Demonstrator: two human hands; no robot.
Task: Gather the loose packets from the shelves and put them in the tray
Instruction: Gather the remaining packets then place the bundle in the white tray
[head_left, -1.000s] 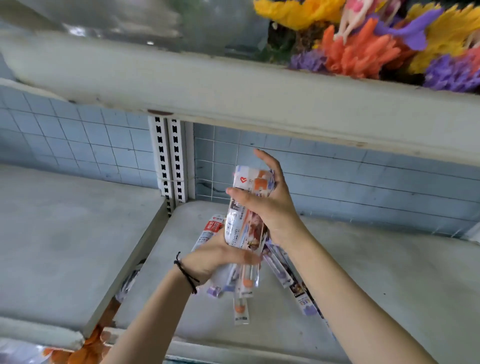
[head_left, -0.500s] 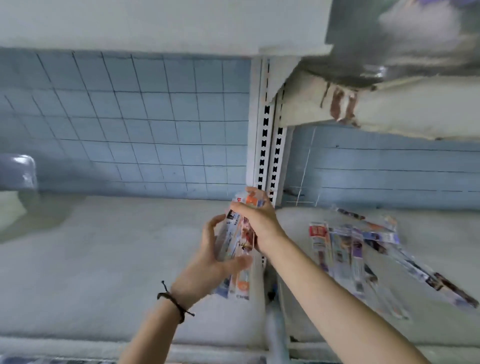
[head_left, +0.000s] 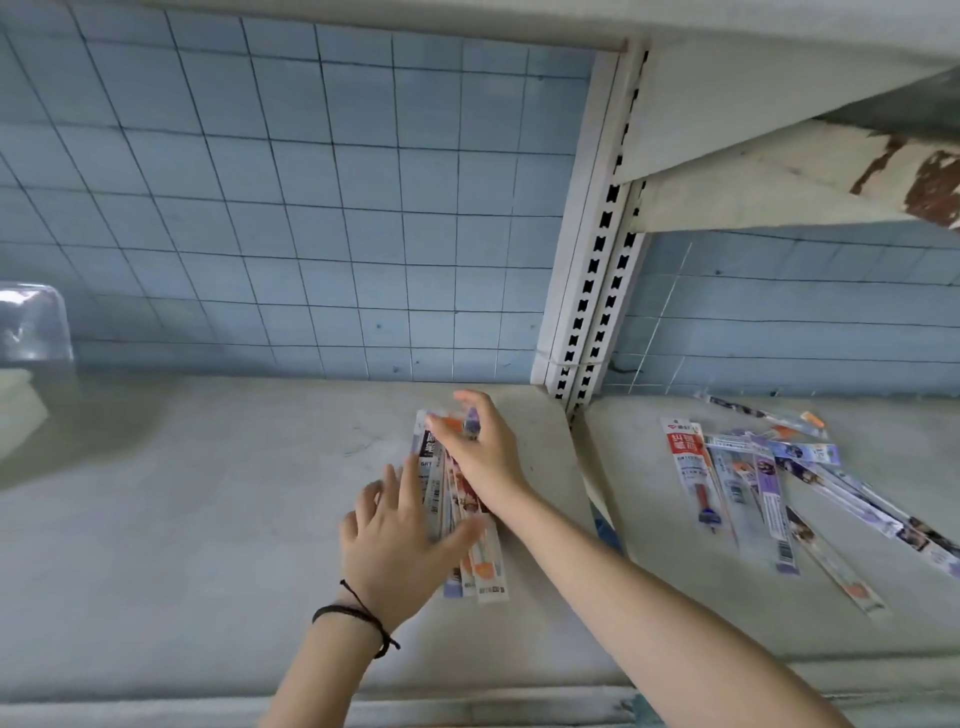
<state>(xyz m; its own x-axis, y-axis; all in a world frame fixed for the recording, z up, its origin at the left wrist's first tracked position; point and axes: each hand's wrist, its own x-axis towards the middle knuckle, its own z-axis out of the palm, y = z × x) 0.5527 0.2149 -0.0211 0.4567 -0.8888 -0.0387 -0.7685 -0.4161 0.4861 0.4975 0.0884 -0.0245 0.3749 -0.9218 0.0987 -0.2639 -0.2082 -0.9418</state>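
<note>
A bundle of long narrow packets (head_left: 483, 566) lies lengthwise on the left shelf (head_left: 182, 519), close to its right edge. My right hand (head_left: 483, 457) pinches the far end of the bundle between thumb and fingers. My left hand (head_left: 395, 540), with a black cord on its wrist, rests flat against the bundle's left side; its fingers are spread and its thumb crosses over the packets. Several loose packets (head_left: 748, 483), red, purple and white, lie scattered on the right shelf (head_left: 675, 597). My right forearm hides the bundle's right edge.
A white slotted upright (head_left: 592, 291) divides the two shelves against a blue tiled wall. A rust-stained upper shelf (head_left: 831, 176) overhangs the right bay. A clear plastic container (head_left: 31, 322) stands at the far left of the left shelf.
Both hands have carried the bundle from the right bay to the left shelf and lowered it onto the surface. My left hand's fingers have spread open. The view has swung left.
</note>
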